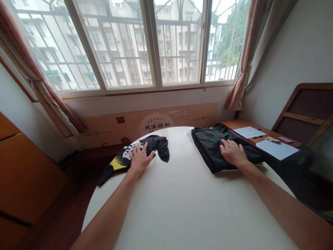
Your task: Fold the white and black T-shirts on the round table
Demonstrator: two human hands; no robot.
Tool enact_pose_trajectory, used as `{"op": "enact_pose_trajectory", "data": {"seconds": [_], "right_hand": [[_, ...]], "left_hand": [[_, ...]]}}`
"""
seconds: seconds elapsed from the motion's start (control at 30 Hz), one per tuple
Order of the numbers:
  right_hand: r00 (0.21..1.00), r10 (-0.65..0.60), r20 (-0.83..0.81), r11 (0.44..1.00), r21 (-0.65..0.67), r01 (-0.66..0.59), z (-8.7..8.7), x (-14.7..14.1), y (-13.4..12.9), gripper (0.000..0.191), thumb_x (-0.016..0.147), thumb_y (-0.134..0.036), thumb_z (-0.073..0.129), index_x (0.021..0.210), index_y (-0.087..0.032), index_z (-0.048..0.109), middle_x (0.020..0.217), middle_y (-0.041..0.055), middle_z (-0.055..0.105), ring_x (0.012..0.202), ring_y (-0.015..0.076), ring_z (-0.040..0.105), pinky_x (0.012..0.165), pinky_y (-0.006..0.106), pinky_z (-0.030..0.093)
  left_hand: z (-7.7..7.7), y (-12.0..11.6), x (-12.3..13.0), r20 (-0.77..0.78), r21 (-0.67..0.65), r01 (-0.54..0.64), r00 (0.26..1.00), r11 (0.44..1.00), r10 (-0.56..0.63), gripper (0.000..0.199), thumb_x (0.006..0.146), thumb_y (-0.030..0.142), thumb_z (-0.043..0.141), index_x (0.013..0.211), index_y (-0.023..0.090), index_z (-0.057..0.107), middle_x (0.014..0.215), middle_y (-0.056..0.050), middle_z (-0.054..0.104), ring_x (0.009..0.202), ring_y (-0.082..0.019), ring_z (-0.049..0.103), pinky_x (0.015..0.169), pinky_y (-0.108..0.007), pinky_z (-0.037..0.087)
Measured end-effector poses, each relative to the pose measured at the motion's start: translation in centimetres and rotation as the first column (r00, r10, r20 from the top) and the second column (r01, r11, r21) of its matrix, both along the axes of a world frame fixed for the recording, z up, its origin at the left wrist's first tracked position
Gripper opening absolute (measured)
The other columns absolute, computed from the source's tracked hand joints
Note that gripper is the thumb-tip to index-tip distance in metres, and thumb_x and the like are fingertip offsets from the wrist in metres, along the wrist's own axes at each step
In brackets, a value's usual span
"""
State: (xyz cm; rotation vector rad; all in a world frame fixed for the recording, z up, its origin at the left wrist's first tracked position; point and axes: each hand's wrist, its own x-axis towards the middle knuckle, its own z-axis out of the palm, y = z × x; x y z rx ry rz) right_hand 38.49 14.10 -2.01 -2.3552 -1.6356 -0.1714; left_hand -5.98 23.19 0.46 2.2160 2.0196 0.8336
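On the left of a round white table (182, 201) lies a crumpled black garment (158, 143) with a yellow patch and white lettering; its exact kind is unclear. My left hand (141, 158) rests on it with fingers spread, covering part of the print. To the right is a folded black garment (208, 149), thick and dark, perhaps in several layers. My right hand (232, 151) lies palm down on top of it, fingers extended. Neither hand is closed around anything. A bit of clear plastic (190, 134) shows at the folded garment's left back corner.
A wooden side table (226, 124) at the right bears white paper sheets (277, 149), a black pen (257, 137) and small items. Behind the round table are a printed cardboard panel (104, 121) and barred windows. A wooden cabinet (23, 173) stands left; a wooden-framed chair back (307, 111) rises right.
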Motion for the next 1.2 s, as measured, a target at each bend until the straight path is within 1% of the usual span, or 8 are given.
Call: {"op": "enact_pose_trajectory", "data": {"seconds": [0.13, 0.37, 0.67, 0.77, 0.87, 0.97, 1.07, 1.2], "right_hand": [[1.000, -0.009, 0.020, 1.000, 0.005, 0.009, 0.2, -0.2, -0.5, 0.062, 0.107, -0.041, 0.025, 0.157, -0.013, 0.046, 0.160, 0.0199, 0.048, 0.149, 0.0344, 0.041, 0.120, 0.063, 0.029], [0.999, -0.011, 0.043, 1.000, 0.022, 0.010, 0.2, -0.6, -1.0, 0.060, 0.107, -0.040, 0.028, 0.156, -0.011, 0.048, 0.159, 0.0195, 0.050, 0.148, 0.0341, 0.043, 0.120, 0.059, 0.031], [0.988, 0.110, 0.109, 0.971, 0.202, -0.131, 1.1, -1.1, -2.1, 0.053, 0.103, -0.037, 0.039, 0.142, -0.010, 0.061, 0.151, 0.0198, 0.058, 0.147, 0.0372, 0.042, 0.122, 0.061, 0.029], [0.904, 0.402, 0.147, 0.867, 0.258, -0.427, 1.9, -4.6, -3.5, 0.052, 0.102, -0.041, 0.047, 0.142, -0.012, 0.061, 0.154, 0.0190, 0.056, 0.153, 0.0334, 0.036, 0.126, 0.055, 0.024], [0.651, 0.747, 0.139, 0.628, 0.175, -0.758, 2.1, -9.3, -5.0, 0.064, 0.093, -0.047, 0.068, 0.148, -0.017, 0.057, 0.161, 0.0171, 0.048, 0.155, 0.0346, 0.033, 0.127, 0.055, 0.023], [0.459, 0.887, 0.042, 0.452, 0.117, -0.884, 2.0, -12.4, -5.7, 0.027, 0.094, -0.029, 0.066, 0.120, -0.022, 0.072, 0.141, 0.0134, 0.067, 0.141, 0.0325, 0.053, 0.119, 0.051, 0.037], [0.535, 0.842, -0.062, 0.536, 0.202, -0.820, 2.2, -12.2, -5.5, 0.018, 0.100, -0.020, 0.048, 0.095, -0.021, 0.065, 0.095, 0.0079, 0.073, 0.096, 0.0245, 0.070, 0.090, 0.037, 0.052], [0.709, 0.660, -0.247, 0.710, 0.514, -0.482, 3.5, -9.1, -5.1, 0.024, 0.107, -0.036, 0.033, 0.099, -0.024, 0.052, 0.076, 0.0006, 0.060, 0.067, 0.0199, 0.057, 0.065, 0.031, 0.046]], "left_hand": [[-0.7, -0.8, 1.1, -0.151, -0.100, 0.178, 0.970, 0.979, -0.192, 0.059, 0.093, 0.052, 0.060, 0.146, 0.024, 0.061, 0.147, -0.022, 0.057, 0.140, -0.054, 0.044, 0.110, -0.072, 0.030], [0.0, -4.2, 4.4, -0.240, -0.127, 0.238, 0.935, 0.963, -0.263, 0.056, 0.093, 0.057, 0.055, 0.134, 0.022, 0.070, 0.138, -0.021, 0.061, 0.126, -0.048, 0.053, 0.105, -0.060, 0.042], [1.3, -5.0, 6.8, 0.361, 0.007, 0.461, 0.826, 0.887, -0.432, 0.033, 0.087, 0.016, 0.047, 0.110, 0.019, 0.070, 0.116, -0.008, 0.075, 0.113, -0.026, 0.068, 0.108, -0.039, 0.049], [1.6, -4.4, 6.0, 0.413, 0.059, 0.467, 0.793, 0.882, -0.447, 0.030, 0.086, 0.016, 0.047, 0.106, 0.021, 0.068, 0.110, -0.006, 0.075, 0.107, -0.025, 0.069, 0.106, -0.039, 0.050], [1.6, -4.0, 5.0, 0.437, 0.096, 0.468, 0.773, 0.879, -0.460, 0.026, 0.087, 0.020, 0.049, 0.107, 0.021, 0.066, 0.108, -0.006, 0.073, 0.104, -0.023, 0.069, 0.103, -0.038, 0.051], [1.8, -3.4, 3.9, 0.452, 0.125, 0.420, 0.782, 0.899, -0.428, 0.032, 0.089, 0.024, 0.052, 0.119, 0.021, 0.062, 0.108, -0.005, 0.072, 0.099, -0.022, 0.068, 0.096, -0.036, 0.053], [1.9, -2.5, 2.6, 0.452, 0.095, 0.306, 0.835, 0.947, -0.315, 0.037, 0.086, 0.028, 0.057, 0.122, 0.018, 0.060, 0.107, -0.008, 0.072, 0.098, -0.023, 0.068, 0.095, -0.036, 0.053], [1.9, -1.6, 1.4, 0.394, 0.017, 0.282, 0.880, 0.959, -0.265, 0.026, 0.084, 0.037, 0.063, 0.102, 0.019, 0.066, 0.105, -0.009, 0.074, 0.102, -0.025, 0.069, 0.096, -0.036, 0.052]]}}
